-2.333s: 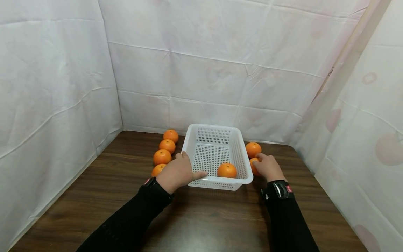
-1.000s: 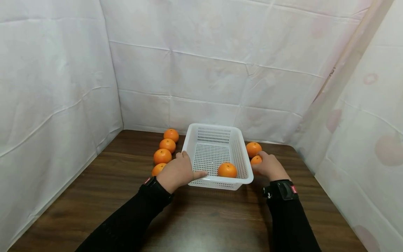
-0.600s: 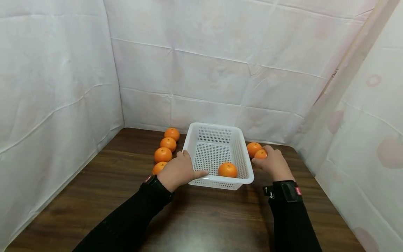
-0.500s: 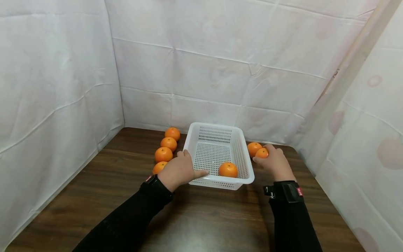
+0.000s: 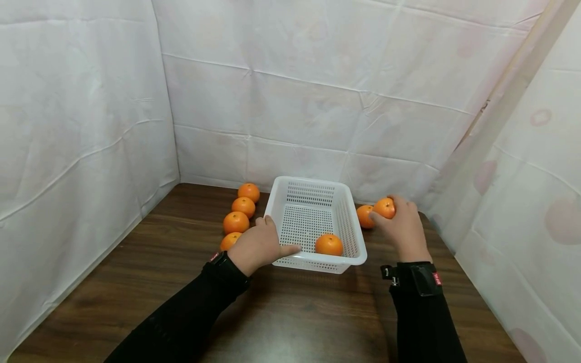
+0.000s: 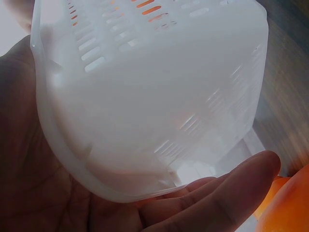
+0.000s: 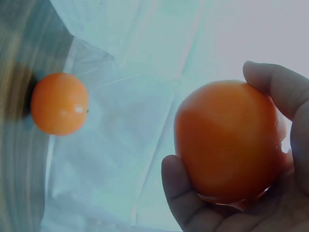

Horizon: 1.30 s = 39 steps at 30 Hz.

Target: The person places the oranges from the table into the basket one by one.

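Observation:
In the head view my right hand (image 5: 404, 229) holds an orange (image 5: 385, 207) above the table, right of the basket. The right wrist view shows thumb and fingers around this orange (image 7: 229, 140). Another orange (image 5: 365, 217) lies on the table just behind it. My left hand (image 5: 256, 246) holds the near left corner of a white perforated plastic basket (image 5: 353, 222), its thumb along the front rim. The left wrist view has the basket's corner (image 6: 145, 96) between thumb and fingers. Inside the basket, near the front, sits one orange (image 5: 329, 245).
Several oranges (image 5: 236, 223) stand in a row left of the basket, the nearest partly hidden by my left hand. The brown wood-grain table (image 5: 308, 312) is enclosed by white sheeting (image 5: 290, 101) at the back and sides.
My right hand has taken hold of the nearer orange on the right and lifted it up, back and slightly right. The left hand and basket have stayed in place.

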### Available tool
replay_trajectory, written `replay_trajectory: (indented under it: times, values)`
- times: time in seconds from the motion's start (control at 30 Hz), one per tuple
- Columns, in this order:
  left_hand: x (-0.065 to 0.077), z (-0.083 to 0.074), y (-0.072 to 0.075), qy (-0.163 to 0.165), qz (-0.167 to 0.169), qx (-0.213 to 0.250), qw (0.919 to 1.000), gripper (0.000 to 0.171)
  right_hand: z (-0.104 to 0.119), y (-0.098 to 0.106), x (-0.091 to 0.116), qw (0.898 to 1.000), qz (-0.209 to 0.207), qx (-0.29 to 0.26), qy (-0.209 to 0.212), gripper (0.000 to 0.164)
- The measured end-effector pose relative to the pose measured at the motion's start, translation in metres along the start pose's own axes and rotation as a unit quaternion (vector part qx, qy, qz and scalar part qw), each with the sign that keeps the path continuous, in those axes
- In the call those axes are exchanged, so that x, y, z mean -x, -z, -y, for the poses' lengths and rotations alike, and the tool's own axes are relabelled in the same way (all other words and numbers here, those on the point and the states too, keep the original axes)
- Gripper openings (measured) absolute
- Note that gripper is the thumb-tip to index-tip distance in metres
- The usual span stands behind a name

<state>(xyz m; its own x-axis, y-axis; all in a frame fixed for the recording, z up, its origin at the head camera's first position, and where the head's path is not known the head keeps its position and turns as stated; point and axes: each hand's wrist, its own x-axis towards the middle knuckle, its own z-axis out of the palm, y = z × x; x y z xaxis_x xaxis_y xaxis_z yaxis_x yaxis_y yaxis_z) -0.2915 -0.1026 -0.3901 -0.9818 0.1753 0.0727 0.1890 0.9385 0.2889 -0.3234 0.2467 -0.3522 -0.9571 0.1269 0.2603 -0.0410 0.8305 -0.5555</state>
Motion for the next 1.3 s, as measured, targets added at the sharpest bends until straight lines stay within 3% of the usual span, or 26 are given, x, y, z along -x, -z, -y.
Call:
replay_trajectory:
  times: [0.43,0.77,0.9,1.13,1.3]
  values:
    - [0.0,0.0,0.0,0.007,0.004,0.001,1.0,0.13,0.013,0.007,0.005,1.0,-0.013,-0.026,0.0,0.087]
    - [-0.004,-0.002,-0.001,0.021,0.024,-0.003,0.9995,0.134,0.022,0.007,0.0,0.998,-0.017,-0.029,0.055,0.086]
    - [-0.004,-0.002,-0.002,0.021,0.022,-0.001,0.9995,0.134,0.026,0.013,-0.009,0.997,-0.005,-0.005,0.079,0.087]
    - [-0.003,-0.001,0.001,0.01,0.012,-0.005,0.9999,0.131,0.03,0.017,-0.027,0.989,0.03,0.027,0.142,0.059]
    - [-0.001,0.0,0.001,0.012,0.016,0.008,0.9998,0.13,0.03,0.016,-0.036,0.987,0.075,0.054,0.135,0.066]
